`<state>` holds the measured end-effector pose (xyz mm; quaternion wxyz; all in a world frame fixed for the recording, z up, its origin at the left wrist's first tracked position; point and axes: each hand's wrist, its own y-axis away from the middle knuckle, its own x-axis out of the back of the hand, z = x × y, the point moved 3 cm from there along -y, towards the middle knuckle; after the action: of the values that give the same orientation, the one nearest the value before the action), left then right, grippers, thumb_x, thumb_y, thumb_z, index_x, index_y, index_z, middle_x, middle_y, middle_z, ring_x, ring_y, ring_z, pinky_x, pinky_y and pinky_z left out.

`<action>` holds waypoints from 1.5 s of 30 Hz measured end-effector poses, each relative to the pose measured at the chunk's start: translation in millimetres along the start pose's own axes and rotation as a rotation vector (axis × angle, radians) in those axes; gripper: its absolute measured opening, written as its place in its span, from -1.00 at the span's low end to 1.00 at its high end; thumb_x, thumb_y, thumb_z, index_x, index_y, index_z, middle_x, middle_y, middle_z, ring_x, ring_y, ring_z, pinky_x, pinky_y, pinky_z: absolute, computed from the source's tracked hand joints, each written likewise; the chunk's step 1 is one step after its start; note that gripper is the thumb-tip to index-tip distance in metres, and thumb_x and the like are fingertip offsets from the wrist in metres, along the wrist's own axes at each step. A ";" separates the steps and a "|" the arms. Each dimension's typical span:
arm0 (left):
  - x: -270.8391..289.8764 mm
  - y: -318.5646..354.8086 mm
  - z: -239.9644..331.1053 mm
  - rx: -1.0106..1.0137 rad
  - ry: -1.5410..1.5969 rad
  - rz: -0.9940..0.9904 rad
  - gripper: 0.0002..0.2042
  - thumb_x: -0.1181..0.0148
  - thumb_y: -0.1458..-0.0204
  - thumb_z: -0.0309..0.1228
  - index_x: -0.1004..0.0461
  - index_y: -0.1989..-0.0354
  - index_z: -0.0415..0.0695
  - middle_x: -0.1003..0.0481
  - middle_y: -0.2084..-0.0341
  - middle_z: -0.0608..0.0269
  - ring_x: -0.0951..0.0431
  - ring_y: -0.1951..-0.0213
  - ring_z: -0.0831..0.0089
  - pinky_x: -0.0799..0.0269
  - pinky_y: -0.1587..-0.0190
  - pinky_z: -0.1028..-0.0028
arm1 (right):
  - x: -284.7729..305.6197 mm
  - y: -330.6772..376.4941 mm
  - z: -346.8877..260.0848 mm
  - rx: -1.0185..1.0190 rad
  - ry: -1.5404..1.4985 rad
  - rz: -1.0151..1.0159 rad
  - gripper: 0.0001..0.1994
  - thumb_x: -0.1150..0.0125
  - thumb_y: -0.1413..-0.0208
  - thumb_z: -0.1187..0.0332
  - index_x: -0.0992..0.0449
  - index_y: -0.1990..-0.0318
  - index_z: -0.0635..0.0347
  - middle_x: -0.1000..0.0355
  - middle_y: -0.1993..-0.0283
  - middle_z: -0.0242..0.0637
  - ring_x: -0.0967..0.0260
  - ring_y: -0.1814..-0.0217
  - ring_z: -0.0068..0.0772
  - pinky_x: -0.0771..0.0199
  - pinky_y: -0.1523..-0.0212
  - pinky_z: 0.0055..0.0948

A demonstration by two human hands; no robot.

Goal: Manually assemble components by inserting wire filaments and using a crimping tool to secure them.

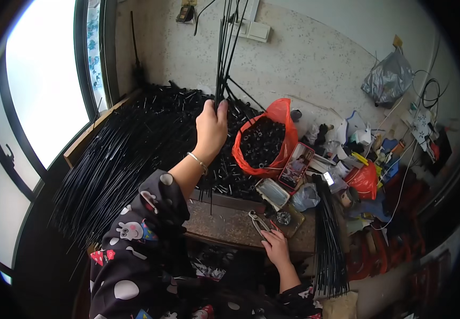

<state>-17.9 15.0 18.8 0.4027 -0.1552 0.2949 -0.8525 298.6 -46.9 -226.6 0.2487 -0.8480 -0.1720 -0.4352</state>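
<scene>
The bundle of slim black rods [223, 58] rises from the left hand [211, 129], its long axis near upright, well apart from the silvery metal pliers [255, 219] on the brown desk [219, 226] beside the right hand [277, 249]. The left grip is clamped round the rods (a silver bangle [198, 161] circles that wrist); the right hand's fingers rest at the pliers' handles, whether closed on them I cannot tell.

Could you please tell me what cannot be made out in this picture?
Rods in the left hand: head view; some upper ends are cut off by the top edge, and overlap hides their number.
Pliers: head view; the right hand hides their near end and its own grip.
Black parts in the red bag: head view; too small and dark for exact shapes.
</scene>
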 end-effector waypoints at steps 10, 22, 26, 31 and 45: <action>-6.6 119.0 -11.6 0.442 0.685 -0.271 -0.84 -0.13 -0.05 -0.36 -0.38 0.24 -0.12 -0.28 0.64 0.54 -0.17 0.63 0.76 -0.07 0.61 0.68 | 52.5 -22.8 -144.5 0.307 -0.267 0.377 -0.51 -0.24 0.09 0.36 -0.31 -0.05 0.28 -0.28 -0.07 -0.09 -0.21 -0.12 -0.09 -0.21 -0.09 -0.21; 45.1 130.6 -14.3 0.729 0.772 -0.868 -0.63 -0.05 -0.09 -0.25 -0.37 0.04 -0.28 -0.52 0.36 0.20 -0.52 0.32 0.46 -0.42 0.18 0.51 | -6.3 -7.2 -149.0 -0.179 -1.545 -0.316 -0.68 0.05 -0.18 0.30 -0.23 -0.05 0.21 -0.16 0.61 -0.41 0.00 0.73 -0.66 -0.02 0.68 -0.67; 103.4 99.1 -46.4 0.111 -0.261 -0.926 -0.68 -0.18 0.07 -0.12 -0.56 0.35 -0.15 -0.53 0.47 0.03 -0.55 0.39 0.25 -0.45 0.26 0.39 | 12.9 -8.7 -144.6 -0.247 -1.402 -0.080 -0.83 0.12 -0.21 0.37 -0.30 0.11 0.21 -0.16 0.64 -0.45 0.03 0.74 -0.72 0.06 0.74 -0.74; 211.0 67.5 -159.5 -0.111 -1.440 -0.332 -0.94 -0.05 0.09 -0.43 -0.39 0.48 -0.13 -0.40 0.46 0.20 -0.46 0.34 0.25 -0.44 0.42 0.37 | 20.9 -17.5 -135.4 -0.220 -1.380 -0.078 -0.81 0.13 -0.22 0.33 -0.28 0.10 0.22 -0.15 0.64 -0.43 0.02 0.77 -0.69 0.00 0.74 -0.70; 238.1 -17.8 -83.5 -0.229 -0.929 -0.120 -0.88 -0.01 -0.08 -0.38 -0.35 0.36 -0.17 -0.41 0.63 0.14 -0.42 0.58 0.31 -0.26 0.55 0.39 | 27.5 -14.5 -125.0 -0.224 -1.346 -0.060 -0.81 0.13 -0.23 0.34 -0.27 0.08 0.19 -0.21 0.60 -0.47 0.01 0.70 -0.77 0.00 0.70 -0.77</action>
<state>-219.7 -129.8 -28.5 0.4224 -0.5796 0.1661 -0.6768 225.1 -104.5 -137.8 -0.0139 -0.9495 -0.2664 0.1651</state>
